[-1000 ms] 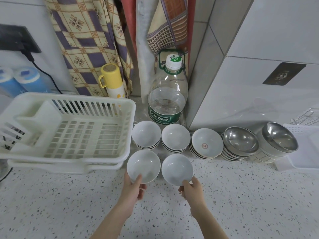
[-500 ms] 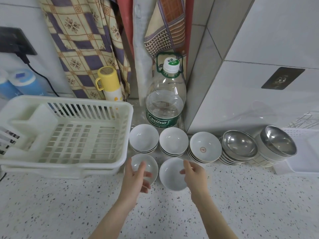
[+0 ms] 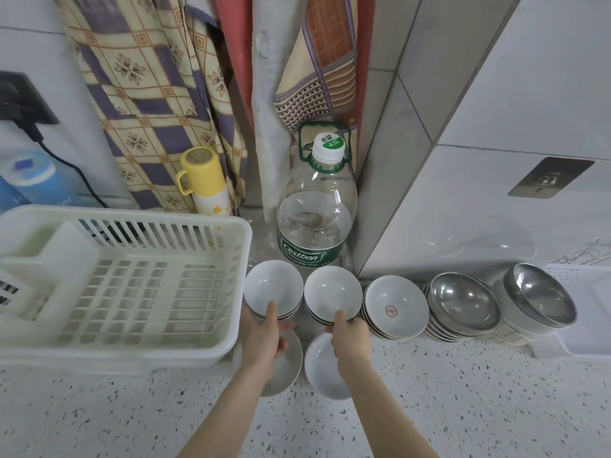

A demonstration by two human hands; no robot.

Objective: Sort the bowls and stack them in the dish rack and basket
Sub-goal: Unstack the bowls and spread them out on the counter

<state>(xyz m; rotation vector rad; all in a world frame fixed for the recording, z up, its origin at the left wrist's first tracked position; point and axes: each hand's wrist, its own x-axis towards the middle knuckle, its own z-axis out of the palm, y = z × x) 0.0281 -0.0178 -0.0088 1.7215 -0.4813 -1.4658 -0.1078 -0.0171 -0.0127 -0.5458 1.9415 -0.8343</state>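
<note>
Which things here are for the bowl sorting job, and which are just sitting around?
For the job: white bowl stacks, two loose white bowls, steel bowl stacks, white dish rack, left hand, right hand.

Just sitting around: water bottle, yellow flask, hanging cloths.

A big clear water bottle (image 3: 315, 219) stands on the speckled table (image 3: 463, 401). A yellow flask (image 3: 204, 183) stands by the checked curtain (image 3: 148, 90).
</note>
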